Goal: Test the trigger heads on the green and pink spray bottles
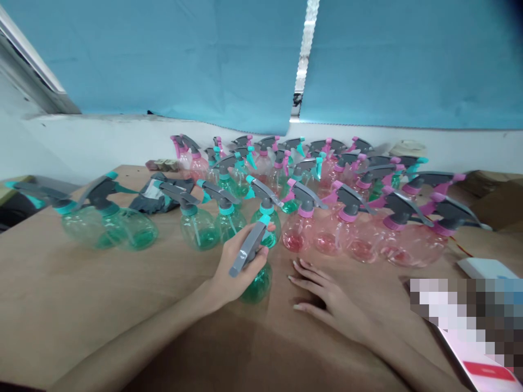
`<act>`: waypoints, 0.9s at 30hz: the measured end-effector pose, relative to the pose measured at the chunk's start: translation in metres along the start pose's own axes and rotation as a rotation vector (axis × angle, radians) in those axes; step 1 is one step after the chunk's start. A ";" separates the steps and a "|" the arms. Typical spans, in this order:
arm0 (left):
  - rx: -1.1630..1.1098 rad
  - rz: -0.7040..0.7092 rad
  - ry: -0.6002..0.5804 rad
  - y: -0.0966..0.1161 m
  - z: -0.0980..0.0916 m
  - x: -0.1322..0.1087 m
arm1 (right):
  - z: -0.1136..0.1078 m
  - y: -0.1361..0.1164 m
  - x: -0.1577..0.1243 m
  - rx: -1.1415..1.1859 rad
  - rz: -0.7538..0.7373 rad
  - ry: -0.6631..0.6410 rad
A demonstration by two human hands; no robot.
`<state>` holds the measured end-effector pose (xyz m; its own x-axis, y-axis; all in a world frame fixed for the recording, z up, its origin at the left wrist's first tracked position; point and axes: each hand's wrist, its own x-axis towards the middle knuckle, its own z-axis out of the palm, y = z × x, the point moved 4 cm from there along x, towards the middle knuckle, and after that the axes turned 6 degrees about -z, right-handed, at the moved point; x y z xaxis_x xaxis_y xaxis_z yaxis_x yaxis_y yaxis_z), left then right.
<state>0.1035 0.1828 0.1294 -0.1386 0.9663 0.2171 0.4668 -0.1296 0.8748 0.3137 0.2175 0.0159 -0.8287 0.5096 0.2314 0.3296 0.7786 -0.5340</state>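
My left hand (235, 269) is wrapped round the neck of a green spray bottle (258, 284) with a grey and teal trigger head. Its round base shows below my fingers, close to the table. My right hand (327, 299) rests palm down to the right, fingers spread and holding nothing. Just beyond stands a row of spray bottles: green ones such as the green bottle (200, 231) on the left, pink ones such as the pink bottle (297, 234) on the right. Two more green bottles (139, 231) overlap farther left.
Behind the front row, several more pink and green spray bottles (281, 182) crowd toward the wall. A dark crumpled cloth (157, 198) lies at the left back. On the right are a white box (486, 268) and a partly blurred flat item (486, 370). Brown cardboard (500, 201) sits behind.
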 end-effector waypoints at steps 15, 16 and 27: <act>0.028 0.038 0.019 -0.002 0.000 0.000 | -0.002 -0.003 0.001 -0.030 0.025 -0.035; 0.026 0.040 0.017 -0.002 0.000 0.000 | -0.002 -0.003 0.001 -0.030 0.025 -0.034; 0.043 0.005 -0.007 0.001 -0.001 0.002 | 0.000 0.000 0.000 0.011 0.004 -0.002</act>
<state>0.1027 0.1843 0.1309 -0.1306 0.9672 0.2180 0.5046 -0.1245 0.8543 0.3135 0.2175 0.0162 -0.8283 0.5118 0.2280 0.3279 0.7727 -0.5436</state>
